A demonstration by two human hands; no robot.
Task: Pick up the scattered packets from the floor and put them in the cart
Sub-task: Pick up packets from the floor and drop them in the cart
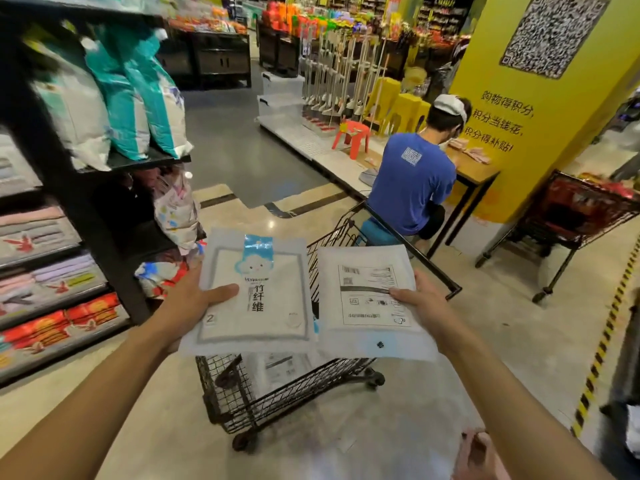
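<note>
Shop shelving fills the frame's left, and a black wire cart stands at lower centre. Above it, the left hand grips a cloud-printed packet, thumb on top. Beside it, the right hand grips a barcode-side packet.

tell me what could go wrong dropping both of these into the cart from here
1. Each hand grips only one edge: the left hand holds the cloud-logo packet, the right hand the label-side packet. Either flat packet might slip early and land back on the floor.
2. The cart stands on wheels with no hand on it, and a seated person is close behind it; a bump could roll it into them.
</note>
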